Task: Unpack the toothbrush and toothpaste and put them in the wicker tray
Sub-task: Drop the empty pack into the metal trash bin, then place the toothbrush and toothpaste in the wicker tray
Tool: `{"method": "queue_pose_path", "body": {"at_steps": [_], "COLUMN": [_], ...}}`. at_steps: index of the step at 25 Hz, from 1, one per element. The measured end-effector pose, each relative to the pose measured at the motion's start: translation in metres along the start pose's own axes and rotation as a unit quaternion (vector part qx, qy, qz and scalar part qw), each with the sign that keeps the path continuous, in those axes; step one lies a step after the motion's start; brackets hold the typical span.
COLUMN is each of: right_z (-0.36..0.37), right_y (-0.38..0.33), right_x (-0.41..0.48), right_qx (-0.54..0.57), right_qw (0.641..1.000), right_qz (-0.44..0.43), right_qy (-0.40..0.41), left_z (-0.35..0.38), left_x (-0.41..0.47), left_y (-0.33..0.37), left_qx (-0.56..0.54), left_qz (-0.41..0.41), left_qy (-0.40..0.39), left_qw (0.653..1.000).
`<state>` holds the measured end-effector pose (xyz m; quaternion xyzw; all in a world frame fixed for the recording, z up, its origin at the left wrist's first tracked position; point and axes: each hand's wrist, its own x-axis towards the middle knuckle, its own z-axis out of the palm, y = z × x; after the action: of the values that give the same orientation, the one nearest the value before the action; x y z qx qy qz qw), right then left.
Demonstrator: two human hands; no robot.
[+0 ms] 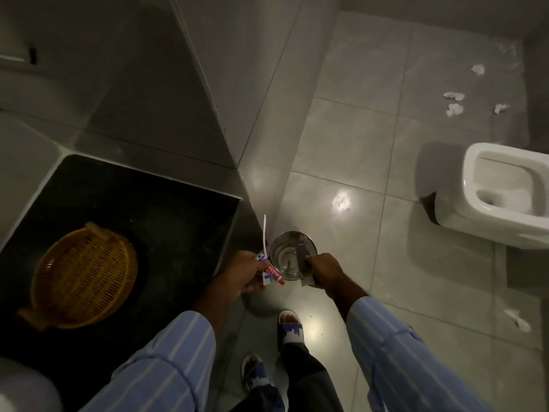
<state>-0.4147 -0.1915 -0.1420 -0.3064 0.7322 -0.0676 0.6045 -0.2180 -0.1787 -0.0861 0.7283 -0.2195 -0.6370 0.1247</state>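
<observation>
My left hand [244, 272] grips a white toothbrush [264, 233], which points up and away, together with a small red and white toothpaste tube [274, 275]. My right hand [323, 270] holds a grey piece of packaging [306, 267] over a round metal bin [292, 252] on the floor. The oval wicker tray [84, 275] lies on the dark counter [166, 221] to the left, with nothing in it that I can see.
A white toilet bowl [502, 188] stands at the right. Crumpled white paper scraps [454, 108] lie on the tiled floor, one [341, 202] just beyond the bin. My feet in sandals [291, 328] stand below the bin. A grey wall corner rises behind the counter.
</observation>
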Motion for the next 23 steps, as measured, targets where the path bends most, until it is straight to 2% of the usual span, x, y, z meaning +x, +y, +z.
{"method": "queue_pose_path", "body": {"at_steps": [3, 6, 8, 10, 12, 14, 16, 17, 18, 23], "right_z": [-0.007, -0.019, -0.023, -0.022, -0.02, -0.017, -0.009, -0.001, 0.007, 0.048], "right_y": [-0.009, -0.026, -0.049, -0.079, -0.11, -0.14, -0.168, -0.178, -0.186, -0.218], "right_x": [0.011, 0.011, 0.006, -0.011, -0.032, -0.053, -0.075, -0.086, -0.095, -0.135], "right_qx": [0.049, -0.012, -0.127, -0.155, -0.154, -0.254, -0.425, -0.492, -0.528, -0.543], "right_qw": [0.998, 0.999, 0.991, 0.972, 0.935, 0.865, 0.767, 0.724, 0.705, 0.695], "right_qz": [0.043, 0.045, -0.045, -0.168, -0.316, -0.431, -0.465, -0.458, -0.438, -0.4], "right_qy": [-0.006, -0.016, 0.001, 0.046, 0.036, -0.037, -0.122, -0.156, -0.181, -0.248], "left_z": [-0.006, -0.013, -0.018, -0.023, -0.028, -0.04, -0.056, -0.065, -0.075, -0.13], "left_x": [0.007, 0.005, -0.002, -0.011, -0.025, -0.038, -0.055, -0.065, -0.073, -0.105], "left_y": [0.003, 0.011, 0.021, 0.031, 0.041, 0.048, 0.054, 0.056, 0.058, 0.069], "left_qx": [-0.001, 0.0, 0.005, 0.027, 0.095, 0.254, 0.394, 0.427, 0.443, 0.461], "left_qz": [-0.006, -0.007, -0.002, 0.01, 0.039, 0.086, 0.144, 0.166, 0.18, 0.243], "left_qy": [0.004, 0.011, 0.014, 0.01, 0.011, 0.028, 0.037, 0.034, 0.03, 0.051], "left_qw": [1.0, 1.0, 1.0, 1.0, 0.995, 0.963, 0.907, 0.888, 0.878, 0.852]}}
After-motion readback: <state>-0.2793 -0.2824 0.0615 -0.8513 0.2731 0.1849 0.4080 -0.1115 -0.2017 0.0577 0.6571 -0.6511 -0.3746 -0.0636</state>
